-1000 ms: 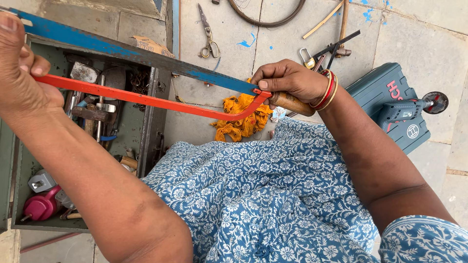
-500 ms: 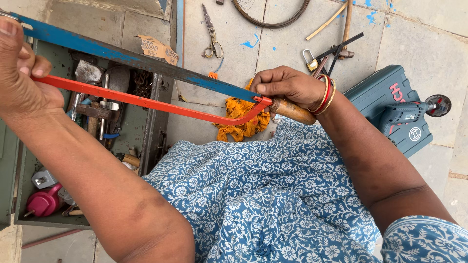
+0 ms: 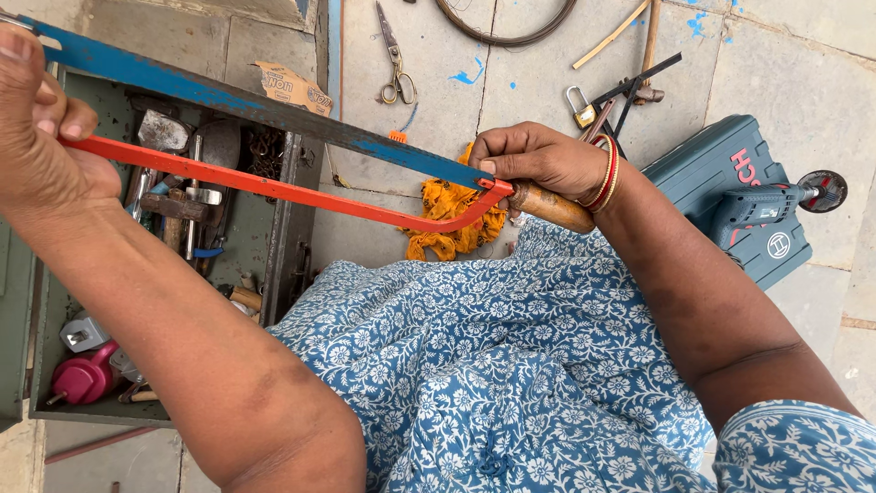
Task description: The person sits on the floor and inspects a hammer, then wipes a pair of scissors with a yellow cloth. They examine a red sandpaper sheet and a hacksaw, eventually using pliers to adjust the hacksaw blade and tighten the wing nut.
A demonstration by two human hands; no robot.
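Hacksaw [image 3: 301, 192] held across the lap, running from far left to centre-right of the view, tilted slightly down toward the handle end. Frame is orange-red metal, a thin bar that curves up into the handle joint. Above it runs a broad flat blade, blue paint worn and chipped, dull grey metal showing through in patches. Handle is brown wood, rounded, partly hidden by the grip.

Right hand [image 3: 538, 160] clenched around the wooden handle, index finger laid forward against the blade end. Red and gold bangles sit on that wrist. Left hand [image 3: 41, 128] grasps the far end of the frame at the left edge of view, fingers curled over the orange bar, thumb up beside the blade.

The saw hangs over an open green toolbox [image 3: 23, 301] on the floor, which holds a hammer, mixed metal tools and a pink object in the near corner. An orange cloth [image 3: 452, 215] lies crumpled on the stone floor just behind the handle joint. Further off on the floor: scissors [image 3: 394, 59], a padlock [image 3: 580, 105], a coil of wire at top edge. A teal tool case [image 3: 730, 173] with a power tool on it lies to the right. Blue floral fabric covers the lap.
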